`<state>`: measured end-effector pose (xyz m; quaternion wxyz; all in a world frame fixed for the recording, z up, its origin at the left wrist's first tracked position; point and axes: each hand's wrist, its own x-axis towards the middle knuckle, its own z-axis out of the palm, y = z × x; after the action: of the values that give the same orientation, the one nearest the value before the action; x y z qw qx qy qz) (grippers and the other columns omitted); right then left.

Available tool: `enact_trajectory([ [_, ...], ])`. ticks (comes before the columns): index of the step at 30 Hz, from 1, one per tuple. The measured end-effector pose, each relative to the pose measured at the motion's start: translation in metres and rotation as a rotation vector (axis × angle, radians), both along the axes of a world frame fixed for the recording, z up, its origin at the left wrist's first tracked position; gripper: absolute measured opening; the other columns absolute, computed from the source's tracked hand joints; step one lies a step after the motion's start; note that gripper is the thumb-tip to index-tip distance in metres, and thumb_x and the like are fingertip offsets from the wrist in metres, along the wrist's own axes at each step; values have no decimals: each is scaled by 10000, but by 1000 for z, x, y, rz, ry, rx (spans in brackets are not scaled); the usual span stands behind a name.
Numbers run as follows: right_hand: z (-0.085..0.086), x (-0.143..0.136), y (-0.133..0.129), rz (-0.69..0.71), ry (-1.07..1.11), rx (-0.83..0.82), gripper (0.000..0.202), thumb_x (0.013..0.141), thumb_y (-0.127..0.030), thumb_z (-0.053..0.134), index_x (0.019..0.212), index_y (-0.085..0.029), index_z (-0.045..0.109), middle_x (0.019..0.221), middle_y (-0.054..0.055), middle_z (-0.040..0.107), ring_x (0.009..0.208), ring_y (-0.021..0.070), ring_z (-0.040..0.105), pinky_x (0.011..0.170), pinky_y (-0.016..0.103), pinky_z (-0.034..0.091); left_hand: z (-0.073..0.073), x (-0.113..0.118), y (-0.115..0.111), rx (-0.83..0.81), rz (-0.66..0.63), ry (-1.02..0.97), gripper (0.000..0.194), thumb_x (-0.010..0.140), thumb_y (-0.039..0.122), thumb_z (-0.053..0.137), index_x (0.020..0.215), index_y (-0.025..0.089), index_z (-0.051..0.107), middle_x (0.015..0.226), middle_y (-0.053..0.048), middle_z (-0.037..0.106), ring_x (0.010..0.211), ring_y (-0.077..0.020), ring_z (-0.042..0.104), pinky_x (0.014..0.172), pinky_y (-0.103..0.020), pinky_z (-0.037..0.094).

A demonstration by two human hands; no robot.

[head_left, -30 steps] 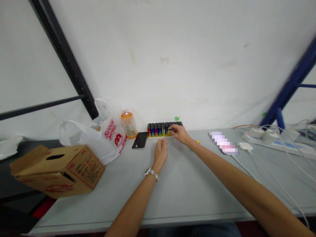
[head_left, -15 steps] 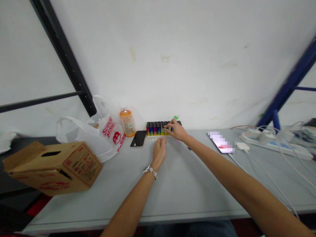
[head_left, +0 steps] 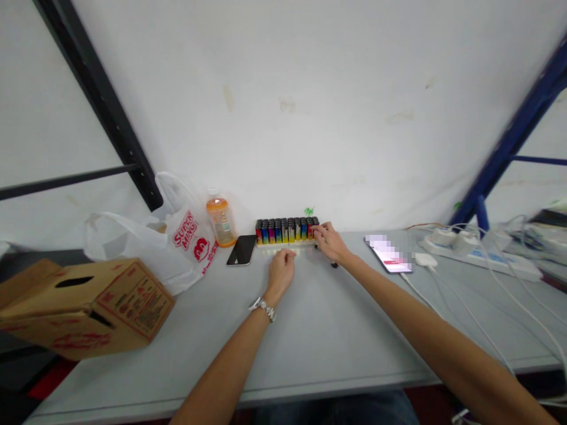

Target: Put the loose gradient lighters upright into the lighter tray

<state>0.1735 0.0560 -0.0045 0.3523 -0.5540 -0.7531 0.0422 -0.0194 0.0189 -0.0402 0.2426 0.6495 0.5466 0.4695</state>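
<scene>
Several colourful lighters (head_left: 279,231) with black tops stand upright in packed rows in a clear tray (head_left: 266,247) against the wall. My right hand (head_left: 330,243) is at the right end of the rows, its thumb and bent fingers pinched at the last lighter (head_left: 310,231). My left hand (head_left: 281,271), with a silver watch (head_left: 263,306) on the wrist, rests just in front of the tray. Its fingers are curled together, and whatever they may hold is hidden. A small dark object (head_left: 334,265) lies under my right wrist.
Left of the tray are a black phone (head_left: 241,250), an orange drink bottle (head_left: 221,221), a white plastic bag (head_left: 177,254) and a cardboard box (head_left: 110,313). On the right lie a lit phone (head_left: 388,255), a white charger (head_left: 426,260), and a power strip (head_left: 500,261) with trailing cables.
My right hand has moved from the middle of the lighter rows to their right end, uncovering more of them. My left hand stays in front of the tray. The view has shifted slightly.
</scene>
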Motion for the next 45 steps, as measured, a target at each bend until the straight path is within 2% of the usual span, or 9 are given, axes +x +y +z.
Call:
enact_trajectory([
  [3, -16, 22, -13, -85, -55, -102, 373, 988, -258, 404, 1246, -173, 661, 1202, 163, 604, 1147, 292, 566, 988, 445, 420, -1, 3, 3, 49, -7, 61, 174, 878, 167, 479, 853, 187, 650, 924, -70, 694, 903, -199, 631, 878, -338, 465],
  [7, -34, 30, -23, 19, -64, -154, 410, 1008, -278, 352, 1259, -147, 649, 1282, 160, 628, 1194, 270, 562, 1029, 416, 404, -1, 7, 6, 84, -40, 122, 179, 873, 138, 487, 872, 181, 660, 941, -73, 681, 893, -200, 621, 888, -355, 477],
  [11, -37, 12, -26, 127, -56, -138, 416, 1006, -284, 345, 1245, -139, 653, 1297, 144, 635, 1213, 241, 557, 1069, 384, 379, -1, 8, 7, 133, -85, 199, 208, 849, 85, 494, 936, 172, 662, 983, -72, 659, 891, -193, 609, 910, -371, 487],
  [15, -35, -17, -27, 202, -19, -160, 409, 996, -280, 349, 1194, -133, 675, 1255, 151, 647, 1194, 241, 559, 1066, 384, 384, 3, 3, 6, 194, -155, 340, 314, 815, 49, 512, 1071, 170, 648, 1085, -88, 631, 1042, -226, 569, 1002, -412, 450],
  [20, -39, -36, -20, 214, 224, -143, 391, 914, -193, 421, 1241, -160, 632, 1259, 133, 634, 1192, 238, 554, 1081, 421, 381, 13, -9, 9, 199, -217, 594, 385, 826, 51, 503, 1172, 179, 613, 1226, -98, 617, 1171, -256, 508, 1042, -426, 407],
  [28, -41, -9, -21, 80, 583, 9, 288, 826, -216, 463, 1018, -196, 677, 1096, 71, 658, 1071, 219, 598, 1016, 404, 436, 20, -19, 26, 194, -319, 750, 175, 913, 221, 540, 1045, 193, 653, 1095, -89, 642, 1089, -246, 556, 983, -395, 424],
  [32, -37, -4, -30, 27, 642, 13, 277, 879, -342, 468, 964, -195, 686, 1056, 85, 667, 1003, 227, 611, 904, 391, 485, 19, -23, 23, 229, -303, 736, 155, 954, 266, 499, 994, 179, 620, 1036, -84, 625, 1030, -232, 567, 926, -377, 449],
  [38, -30, -9, -38, 26, 631, 14, 294, 895, -399, 477, 948, -199, 687, 1055, 88, 663, 979, 224, 600, 818, 353, 493, 22, -24, 14, 284, -140, 615, 260, 1013, 297, 354, 918, 178, 565, 948, -78, 587, 892, -215, 570, 837, -360, 463],
  [45, -24, -17, -47, 69, 604, 2, 283, 909, -389, 479, 950, -201, 686, 1030, 75, 646, 909, 199, 598, 745, 313, 481, 24, -5, 13, 233, -68, -109, 357, 929, 503, 506, 788, 181, 574, 744, -20, 581, 695, -160, 586, 660, -283, 493],
])
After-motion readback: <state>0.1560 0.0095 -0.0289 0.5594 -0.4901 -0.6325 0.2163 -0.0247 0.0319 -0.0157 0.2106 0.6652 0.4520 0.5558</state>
